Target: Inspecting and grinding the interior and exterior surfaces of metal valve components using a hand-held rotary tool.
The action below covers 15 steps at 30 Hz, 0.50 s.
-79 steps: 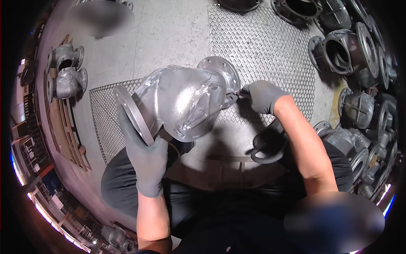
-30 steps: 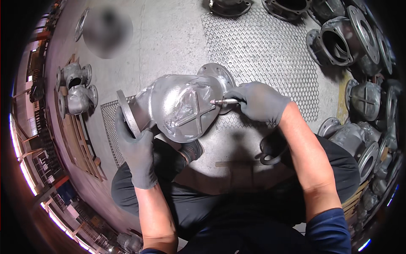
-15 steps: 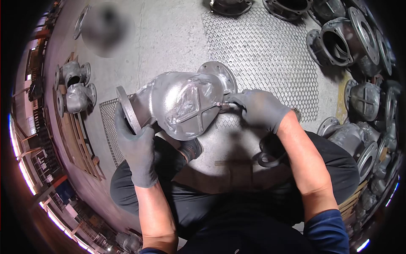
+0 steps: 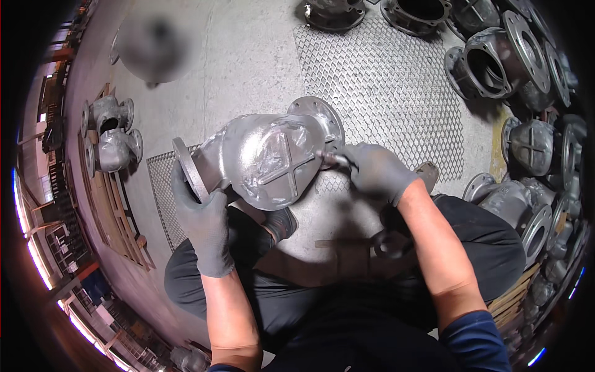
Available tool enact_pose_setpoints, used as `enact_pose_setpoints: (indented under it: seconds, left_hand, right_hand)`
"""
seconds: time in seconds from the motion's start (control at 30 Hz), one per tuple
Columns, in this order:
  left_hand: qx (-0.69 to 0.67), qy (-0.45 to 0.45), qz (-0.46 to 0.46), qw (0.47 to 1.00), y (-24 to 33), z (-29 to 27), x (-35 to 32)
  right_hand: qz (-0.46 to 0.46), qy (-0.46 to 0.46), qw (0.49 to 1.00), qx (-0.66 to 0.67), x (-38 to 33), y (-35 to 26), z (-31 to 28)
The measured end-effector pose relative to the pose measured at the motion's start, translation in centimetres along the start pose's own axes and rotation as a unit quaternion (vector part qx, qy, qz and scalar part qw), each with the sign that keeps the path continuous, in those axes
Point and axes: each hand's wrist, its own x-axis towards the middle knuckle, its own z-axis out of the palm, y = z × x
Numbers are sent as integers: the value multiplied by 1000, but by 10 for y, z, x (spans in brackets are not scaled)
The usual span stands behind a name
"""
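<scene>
A grey cast-metal valve body point(image 4: 248, 139) with a raised cross rib on its rounded face sits tilted in front of my knees. My left hand point(image 4: 203, 223) is closed around the rim of its left flange point(image 4: 189, 168), thumb on the near side. The far flange point(image 4: 319, 118) points away to the upper right. In my closed right hand point(image 4: 379, 170) is a slim metal hand tool point(image 4: 338, 160), like a small die grinder. Its narrow tip, slightly blurred, is at the casting's right edge near the rib's end; whether it touches I cannot tell. My fingers hide most of the tool.
An expanded-metal mesh sheet point(image 4: 378, 87) lies on the concrete floor ahead. Flanged castings point(image 4: 489, 65) crowd the right side, and two more castings point(image 4: 111, 149) stand at left by wooden slats point(image 4: 114, 211). My shoe point(image 4: 280, 223) is just below the valve body.
The valve body appears slightly lower in the picture. My right hand and the tool have shifted a little, and the tool now looks blurred. My left hand keeps its hold on the flange.
</scene>
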Motion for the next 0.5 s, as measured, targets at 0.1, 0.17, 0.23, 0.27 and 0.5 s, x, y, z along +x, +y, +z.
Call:
enact_pose_setpoints:
  seconds: [0.1,0.17,0.23,0.27,0.5]
  left_hand:
    - [-28,19,3,999,4,5,-3]
    - [-37,17,-5,999,4,4,-3]
    - [-40,15,-3,999,3,5,-5]
    - [-37,15,-7,999,1,4,-6]
    - [12,22,10,1000,-16,-3,-3]
  right_hand:
    - [58,188,974,114,8,4,18]
    - [45,231,959,160,11,-6,33]
    - [1,316,927,199,19,-6,64]
    - [0,315,927,202,19,-14,70]
    - [19,351,917,187,22,-39,76]
